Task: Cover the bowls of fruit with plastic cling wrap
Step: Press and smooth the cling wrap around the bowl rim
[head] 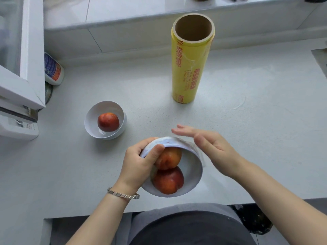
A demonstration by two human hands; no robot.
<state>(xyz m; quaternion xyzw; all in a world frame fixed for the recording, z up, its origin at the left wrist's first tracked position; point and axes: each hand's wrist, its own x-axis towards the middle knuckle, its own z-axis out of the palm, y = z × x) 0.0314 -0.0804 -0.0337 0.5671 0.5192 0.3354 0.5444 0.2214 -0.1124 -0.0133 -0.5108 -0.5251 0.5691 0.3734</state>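
On my remote feed, the left hand point(139, 161), a silver bracelet point(123, 194) at its wrist, grips the near white bowl point(192, 167) at its far-left rim, fingers point(148, 141) curled round the outside and the thumb hooked over the edge beside the fruit. The bowl is tipped with its mouth toward the camera, close to the front edge of the pale speckled tabletop point(247, 121); I cannot tell whether its base touches the surface. Inside it lie two red-orange fruits, one point(170, 157) above the other point(168, 181), touching. The right hand point(210, 145) is spread flat and holds nothing, its straight fingers reaching over the bowl's far-right rim, where a wrinkled strip of clear cling film point(200, 154) clings to the outer wall. Whether the film spans the whole mouth I cannot tell. To the left and farther back a second white bowl point(106, 105) stands upright and uncovered, holding a single red fruit point(108, 122). Well behind both, the yellow cling wrap roll point(190, 68) stands on end, its cardboard core open at the top and a loose edge of film lifted on its side. A white bottle point(53, 69) with a blue and orange label lies at the far left by the wall.
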